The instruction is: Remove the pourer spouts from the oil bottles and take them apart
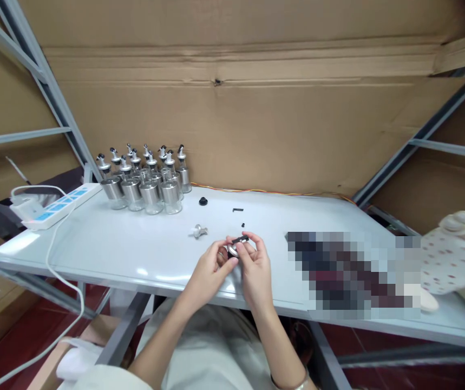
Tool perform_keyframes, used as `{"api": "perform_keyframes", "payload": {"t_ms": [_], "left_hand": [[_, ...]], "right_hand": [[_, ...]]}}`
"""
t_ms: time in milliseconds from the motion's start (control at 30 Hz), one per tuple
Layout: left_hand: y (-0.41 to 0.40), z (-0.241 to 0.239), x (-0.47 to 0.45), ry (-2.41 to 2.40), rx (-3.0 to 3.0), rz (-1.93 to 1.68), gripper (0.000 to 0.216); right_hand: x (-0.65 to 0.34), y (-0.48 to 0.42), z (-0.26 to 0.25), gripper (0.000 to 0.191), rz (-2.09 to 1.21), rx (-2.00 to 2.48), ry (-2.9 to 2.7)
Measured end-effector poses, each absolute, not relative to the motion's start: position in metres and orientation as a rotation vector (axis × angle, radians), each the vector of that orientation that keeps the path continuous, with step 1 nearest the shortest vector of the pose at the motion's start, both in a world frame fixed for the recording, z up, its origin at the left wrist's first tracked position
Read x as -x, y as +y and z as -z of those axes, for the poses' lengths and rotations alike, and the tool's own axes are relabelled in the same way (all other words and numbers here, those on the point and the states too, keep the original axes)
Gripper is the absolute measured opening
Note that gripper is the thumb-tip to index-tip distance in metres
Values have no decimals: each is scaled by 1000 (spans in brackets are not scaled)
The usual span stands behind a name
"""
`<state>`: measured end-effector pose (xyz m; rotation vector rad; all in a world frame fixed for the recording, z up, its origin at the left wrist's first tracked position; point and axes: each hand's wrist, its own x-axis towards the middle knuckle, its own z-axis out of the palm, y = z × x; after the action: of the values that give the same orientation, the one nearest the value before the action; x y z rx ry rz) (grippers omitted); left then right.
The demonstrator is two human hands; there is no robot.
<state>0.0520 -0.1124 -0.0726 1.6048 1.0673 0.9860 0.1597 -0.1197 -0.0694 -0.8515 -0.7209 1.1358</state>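
My left hand (211, 266) and my right hand (254, 265) meet above the front of the white table (106, 244). Together they pinch a small round silver cap (233, 249), with a thin black piece (240, 239) held at its top by my right fingers. Both hands are closed around these parts. A small silver spout part (200, 231) lies on the table just left of my hands. Further back lie a black round stopper (203, 201) and two tiny black bits (237, 209).
Several glass bottles with metal bands and pourer tops (146, 181) stand in a cluster at the back left. A white power strip (56, 206) with its cable lies at the left edge. Cardboard walls the back. A dotted cloth item (451, 257) sits at the right.
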Motion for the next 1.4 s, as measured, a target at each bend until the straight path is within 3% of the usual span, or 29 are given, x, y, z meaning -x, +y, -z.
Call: {"api": "perform_keyframes", "payload": {"t_ms": [233,433,633,833,1067,1200,1333,1400], "left_hand": [[-116,72,-49,1127,-1556,-1010,36],[-117,66,-47,1121,-1656,-931,29],[-116,68,-50,1140,-1713,-920,11],[-118,67,-51,1203,-1851,-981,20],[-119,69,-42,1083,-1702,-967,10],[-119,65,-41,1002,-1734,-1014,25],[-118,65,-38,966,-1666,-915,3],[-117,66,-36,1023,-1625,-847,17]], "right_hand": [[-157,-120,69,39,-1234,817,-908],[-154,-122,71,25,-1020,1014,-1090],[-164,-121,65,23,-798,1129,-1355],[-184,-119,64,22,-635,1091,-1615],[-178,-121,70,14,-258,969,-1749],[-178,-120,69,21,-202,977,-1753],[-177,-122,67,19,-237,955,-1782],[-177,-123,66,16,-273,921,-1803]]}}
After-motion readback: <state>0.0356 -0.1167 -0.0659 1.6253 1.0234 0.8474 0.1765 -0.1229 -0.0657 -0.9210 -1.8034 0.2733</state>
